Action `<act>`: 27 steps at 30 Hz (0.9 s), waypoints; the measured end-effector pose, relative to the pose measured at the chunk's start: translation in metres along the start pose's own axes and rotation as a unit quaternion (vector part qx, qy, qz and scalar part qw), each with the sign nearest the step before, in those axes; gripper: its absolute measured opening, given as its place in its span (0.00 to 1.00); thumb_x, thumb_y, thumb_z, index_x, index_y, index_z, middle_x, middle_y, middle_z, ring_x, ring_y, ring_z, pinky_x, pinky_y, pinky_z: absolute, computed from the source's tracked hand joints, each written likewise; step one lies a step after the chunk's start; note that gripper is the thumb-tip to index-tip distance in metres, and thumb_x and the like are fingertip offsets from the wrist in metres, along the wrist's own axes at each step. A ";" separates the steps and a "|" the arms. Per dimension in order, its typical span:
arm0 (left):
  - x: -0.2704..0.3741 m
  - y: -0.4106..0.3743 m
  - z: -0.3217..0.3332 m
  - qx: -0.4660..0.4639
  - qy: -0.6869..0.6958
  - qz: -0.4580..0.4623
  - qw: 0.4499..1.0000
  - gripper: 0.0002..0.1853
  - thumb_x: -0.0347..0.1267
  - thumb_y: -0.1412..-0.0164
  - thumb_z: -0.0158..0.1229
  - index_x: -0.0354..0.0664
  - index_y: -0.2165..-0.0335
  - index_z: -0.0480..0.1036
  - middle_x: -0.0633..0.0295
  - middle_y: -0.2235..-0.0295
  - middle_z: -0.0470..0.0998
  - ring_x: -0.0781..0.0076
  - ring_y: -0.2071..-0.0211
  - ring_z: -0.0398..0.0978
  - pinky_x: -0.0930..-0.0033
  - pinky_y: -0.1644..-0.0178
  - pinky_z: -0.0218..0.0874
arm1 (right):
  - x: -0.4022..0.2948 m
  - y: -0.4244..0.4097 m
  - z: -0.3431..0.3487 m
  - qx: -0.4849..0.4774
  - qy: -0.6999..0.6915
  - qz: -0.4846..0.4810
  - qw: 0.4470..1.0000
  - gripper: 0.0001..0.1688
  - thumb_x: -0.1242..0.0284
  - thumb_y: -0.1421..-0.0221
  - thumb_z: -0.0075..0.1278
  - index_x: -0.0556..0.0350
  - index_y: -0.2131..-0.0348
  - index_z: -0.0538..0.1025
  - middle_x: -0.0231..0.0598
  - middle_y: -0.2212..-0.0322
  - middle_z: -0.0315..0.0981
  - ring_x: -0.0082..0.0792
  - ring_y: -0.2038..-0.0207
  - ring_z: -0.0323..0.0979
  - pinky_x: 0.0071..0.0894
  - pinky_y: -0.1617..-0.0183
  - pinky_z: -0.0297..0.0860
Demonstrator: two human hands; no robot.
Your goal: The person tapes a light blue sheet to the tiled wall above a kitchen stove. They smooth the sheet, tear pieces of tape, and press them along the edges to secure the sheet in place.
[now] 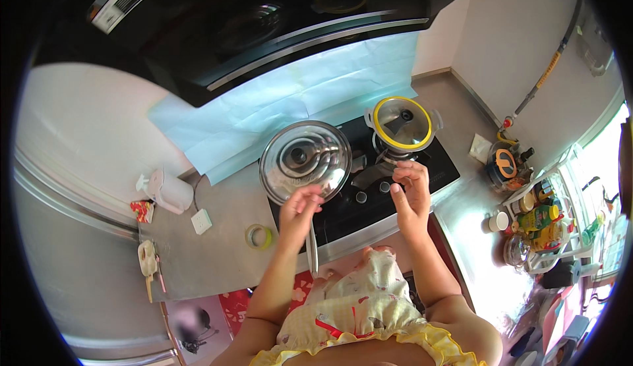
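My left hand overlaps the near edge of a large round lid with a dark knob, and I see nothing held in its loosely curled fingers. Under that lid is a pan on the left side of the stove; its long metal handle points towards me. My right hand hovers over the right part of the black gas cooktop, thumb apart from the bent fingers, holding nothing. Just beyond it stands a small pot with side handles. A glass lid with a yellow rim covers the pot.
On the left counter are a roll of tape, a white electric kettle and a socket block. Bottles and a white cup crowd the right counter. A black range hood overhangs the stove.
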State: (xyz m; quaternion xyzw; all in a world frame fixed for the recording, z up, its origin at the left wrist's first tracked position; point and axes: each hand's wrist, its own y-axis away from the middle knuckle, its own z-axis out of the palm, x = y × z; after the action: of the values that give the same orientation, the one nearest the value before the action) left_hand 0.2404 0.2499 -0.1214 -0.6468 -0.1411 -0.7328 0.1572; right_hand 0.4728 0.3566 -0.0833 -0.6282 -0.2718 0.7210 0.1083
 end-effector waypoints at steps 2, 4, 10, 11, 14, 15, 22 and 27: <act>0.010 -0.033 -0.018 0.031 -0.056 0.040 0.997 0.12 0.30 0.32 0.57 0.37 0.52 0.74 0.63 0.57 0.78 0.77 0.58 0.75 0.74 0.53 0.67 | 0.018 -0.011 -0.020 0.019 0.011 -0.001 1.000 0.14 0.78 0.43 0.54 0.59 0.56 0.74 0.41 0.53 0.63 0.30 0.54 0.65 0.28 0.48 0.65; 0.019 -0.077 -0.044 0.050 -0.126 0.069 0.988 0.12 0.31 0.32 0.57 0.38 0.53 0.75 0.64 0.58 0.78 0.79 0.60 0.75 0.76 0.53 0.66 | 0.034 -0.022 -0.032 0.034 0.020 -0.004 0.999 0.13 0.78 0.43 0.55 0.59 0.57 0.74 0.38 0.58 0.61 0.27 0.61 0.63 0.25 0.53 0.63; 0.044 -0.219 -0.066 -0.044 -0.325 -0.049 0.944 0.14 0.34 0.30 0.52 0.36 0.53 0.76 0.64 0.62 0.80 0.79 0.61 0.75 0.76 0.54 0.66 | 0.076 -0.053 -0.061 -0.013 0.016 0.024 0.999 0.13 0.77 0.47 0.56 0.57 0.59 0.76 0.37 0.63 0.63 0.29 0.64 0.63 0.26 0.56 0.62; 0.038 -0.243 -0.066 -0.050 -0.357 -0.059 0.931 0.14 0.34 0.30 0.51 0.36 0.53 0.76 0.63 0.61 0.80 0.77 0.61 0.75 0.74 0.54 0.66 | 0.083 -0.056 -0.065 -0.026 0.013 0.027 0.999 0.14 0.77 0.47 0.57 0.57 0.59 0.76 0.37 0.63 0.63 0.29 0.64 0.63 0.26 0.56 0.62; 0.008 -0.321 -0.068 -0.084 -0.439 -0.099 0.889 0.16 0.33 0.30 0.49 0.36 0.52 0.76 0.61 0.60 0.80 0.75 0.61 0.76 0.71 0.55 0.67 | 0.108 -0.064 -0.074 -0.018 -0.054 0.051 0.997 0.15 0.75 0.47 0.57 0.59 0.58 0.76 0.39 0.63 0.63 0.29 0.63 0.62 0.26 0.56 0.62; -0.007 -0.344 -0.074 -0.099 -0.453 -0.124 0.877 0.16 0.32 0.31 0.49 0.37 0.51 0.76 0.61 0.59 0.80 0.75 0.61 0.76 0.70 0.55 0.67 | 0.115 -0.065 -0.074 -0.005 -0.091 0.062 0.994 0.17 0.72 0.47 0.57 0.61 0.58 0.75 0.40 0.63 0.62 0.29 0.63 0.62 0.26 0.56 0.62; -0.118 -0.448 -0.096 -0.233 -0.578 -0.245 0.742 0.20 0.29 0.35 0.46 0.41 0.47 0.74 0.58 0.56 0.81 0.66 0.59 0.78 0.64 0.53 0.69 | 0.145 -0.042 -0.083 0.029 -0.080 0.073 0.994 0.19 0.65 0.49 0.58 0.61 0.62 0.77 0.42 0.66 0.64 0.33 0.63 0.63 0.30 0.58 0.63; -0.159 -0.470 -0.110 -0.268 -0.665 -0.095 0.690 0.21 0.32 0.32 0.49 0.42 0.42 0.70 0.53 0.50 0.78 0.58 0.51 0.76 0.61 0.45 0.65 | 0.163 -0.019 -0.085 0.049 -0.044 0.114 0.991 0.19 0.64 0.48 0.57 0.60 0.62 0.77 0.42 0.66 0.65 0.35 0.62 0.64 0.31 0.58 0.62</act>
State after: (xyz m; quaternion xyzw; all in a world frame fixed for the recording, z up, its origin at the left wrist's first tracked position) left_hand -0.0354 0.6405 -0.2948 -0.9627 -0.0669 -0.1284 -0.2284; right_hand 0.5210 0.4755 -0.2167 -0.6165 -0.1673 0.7681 0.0436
